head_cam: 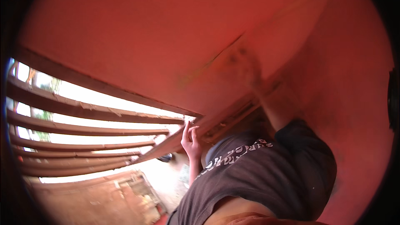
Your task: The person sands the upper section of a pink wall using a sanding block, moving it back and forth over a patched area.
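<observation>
My left hand (191, 142) is raised beside the corner of a slatted wooden opening (103, 131). Its fingers are apart and point toward the wooden frame; nothing shows in them, and whether the fingertips touch the frame is unclear. Farther right, my right hand (248, 62) is blurred and dim in front of a red painted surface (140, 37). A thin dark line (226, 47) runs slantwise beside its fingers, turning yellowish green at its lower left end. Whether this is a loose strand or a mark, and whether my right hand holds it, cannot be told.
Bright light comes through the slats at left. Below my right forearm runs a wooden ledge (231, 120) with small bits on it. A worn brown board or panel (90, 203) lies at lower left, near a dark rounded object (164, 157). Red surface continues along the right.
</observation>
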A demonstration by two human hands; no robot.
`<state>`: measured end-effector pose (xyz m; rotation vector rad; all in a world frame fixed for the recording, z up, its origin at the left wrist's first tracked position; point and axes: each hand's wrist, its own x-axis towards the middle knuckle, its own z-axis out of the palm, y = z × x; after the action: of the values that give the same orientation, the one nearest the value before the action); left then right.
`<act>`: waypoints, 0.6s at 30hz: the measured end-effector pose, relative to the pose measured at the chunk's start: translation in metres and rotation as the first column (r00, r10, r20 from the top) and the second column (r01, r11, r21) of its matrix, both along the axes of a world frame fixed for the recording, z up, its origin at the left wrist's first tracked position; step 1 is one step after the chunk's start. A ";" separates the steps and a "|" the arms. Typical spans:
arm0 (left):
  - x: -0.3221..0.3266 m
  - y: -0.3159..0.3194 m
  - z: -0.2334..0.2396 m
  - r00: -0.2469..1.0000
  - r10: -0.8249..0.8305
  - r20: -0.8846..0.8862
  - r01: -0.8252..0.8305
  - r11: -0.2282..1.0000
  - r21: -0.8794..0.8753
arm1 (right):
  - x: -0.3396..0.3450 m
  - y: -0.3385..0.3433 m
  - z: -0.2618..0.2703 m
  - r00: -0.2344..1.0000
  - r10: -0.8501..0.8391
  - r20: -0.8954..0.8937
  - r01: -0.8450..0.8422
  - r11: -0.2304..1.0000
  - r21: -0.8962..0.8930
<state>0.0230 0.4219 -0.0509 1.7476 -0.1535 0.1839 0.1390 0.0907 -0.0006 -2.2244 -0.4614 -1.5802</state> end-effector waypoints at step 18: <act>0.017 0.050 -0.007 0.972 -0.230 0.054 0.219 0.963 0.159 | -0.009 -0.043 0.003 0.957 -0.292 -0.006 0.286 0.941 -0.179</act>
<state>0.0397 0.4722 -0.0582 1.8603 -0.4271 0.0703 0.1297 0.0475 0.0022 -2.5455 -0.2841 -1.6999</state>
